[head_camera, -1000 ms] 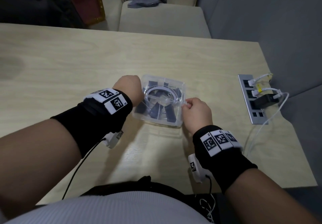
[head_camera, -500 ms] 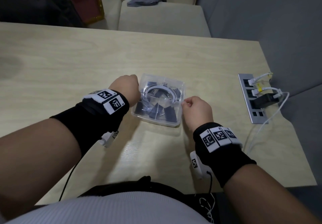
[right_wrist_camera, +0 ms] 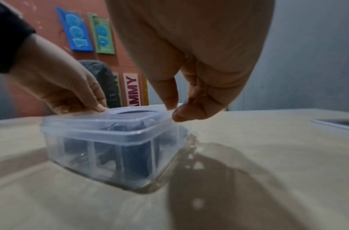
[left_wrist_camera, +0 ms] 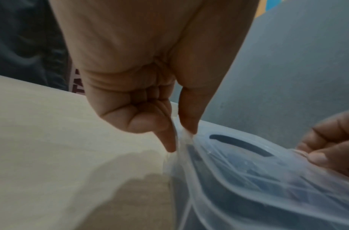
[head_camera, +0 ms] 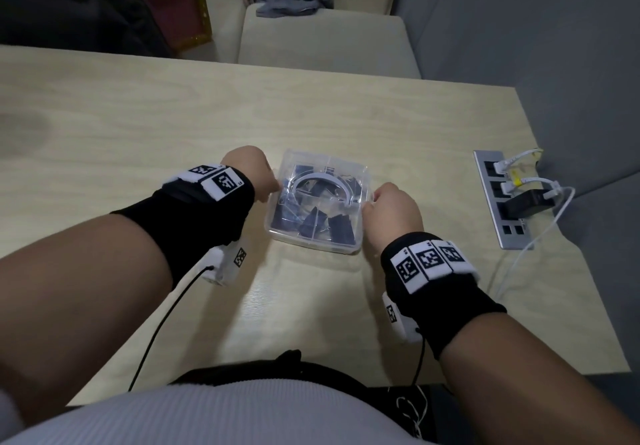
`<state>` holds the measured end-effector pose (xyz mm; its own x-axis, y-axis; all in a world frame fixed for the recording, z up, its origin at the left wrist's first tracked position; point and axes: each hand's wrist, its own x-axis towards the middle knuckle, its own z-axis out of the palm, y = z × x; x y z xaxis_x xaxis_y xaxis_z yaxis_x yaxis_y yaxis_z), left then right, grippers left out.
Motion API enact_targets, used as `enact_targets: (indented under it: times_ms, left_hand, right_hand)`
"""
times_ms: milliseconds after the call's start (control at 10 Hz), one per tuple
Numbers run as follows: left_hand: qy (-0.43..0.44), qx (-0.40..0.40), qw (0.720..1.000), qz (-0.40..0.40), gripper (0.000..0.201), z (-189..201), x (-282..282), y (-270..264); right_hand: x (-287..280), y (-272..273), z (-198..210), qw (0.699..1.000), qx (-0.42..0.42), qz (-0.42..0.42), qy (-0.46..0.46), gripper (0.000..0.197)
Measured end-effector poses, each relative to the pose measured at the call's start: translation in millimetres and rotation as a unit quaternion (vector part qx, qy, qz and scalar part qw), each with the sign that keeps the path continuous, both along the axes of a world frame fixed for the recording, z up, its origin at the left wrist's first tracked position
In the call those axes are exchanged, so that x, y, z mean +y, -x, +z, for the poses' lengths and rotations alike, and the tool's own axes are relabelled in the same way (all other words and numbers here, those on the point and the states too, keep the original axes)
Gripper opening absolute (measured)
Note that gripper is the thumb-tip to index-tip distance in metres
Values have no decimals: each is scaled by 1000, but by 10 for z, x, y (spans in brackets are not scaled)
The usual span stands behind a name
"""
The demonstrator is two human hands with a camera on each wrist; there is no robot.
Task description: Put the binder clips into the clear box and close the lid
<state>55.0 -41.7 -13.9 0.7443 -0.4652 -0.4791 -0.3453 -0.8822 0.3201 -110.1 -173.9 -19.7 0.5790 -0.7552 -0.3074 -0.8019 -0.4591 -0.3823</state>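
Note:
The clear box [head_camera: 313,244] stands on the wooden table between my hands, with its clear lid [head_camera: 327,181] lying on top. Several dark binder clips [head_camera: 341,231] show through the plastic. My left hand [head_camera: 254,174] pinches the lid's left edge, thumb on top and index finger at the side; up close, the left hand [left_wrist_camera: 179,137] holds the lid [left_wrist_camera: 248,157]. My right hand [head_camera: 391,212] pinches the right edge. In the right wrist view the right hand [right_wrist_camera: 174,111] sits at the corner of the box [right_wrist_camera: 110,140], with clips [right_wrist_camera: 134,155] inside.
A silver power strip [head_camera: 502,202] with white cables and a black adapter lies near the table's right edge. A beige chair [head_camera: 325,42] with a grey cloth on it stands beyond the far edge. Black cables hang from both wrists.
The box and both hands have shifted slightly to the left on the table. Both hands stay at the lid's edges.

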Motion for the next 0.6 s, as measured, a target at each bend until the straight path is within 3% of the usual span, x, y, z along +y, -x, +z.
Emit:
enact_targets:
  times_ms: [200,400,500,600]
  left_hand:
    - [-45,-107,992,-53,13,15,-81,109]
    - [-22,-95,994,-58,10,-44,-4,91]
    - [-11,-91,993,-68,25,-21,91,96]
    - [11,-85,996,-38,36,1,250,165]
  right_hand:
    - [45,-75,115,995,56,65,48,22]
    - [10,-5,136,996,47,67,25,19]
    - [-72,89,128,990,74,112,32,26]
    - [-178,220,199,995,45,93,12,42]
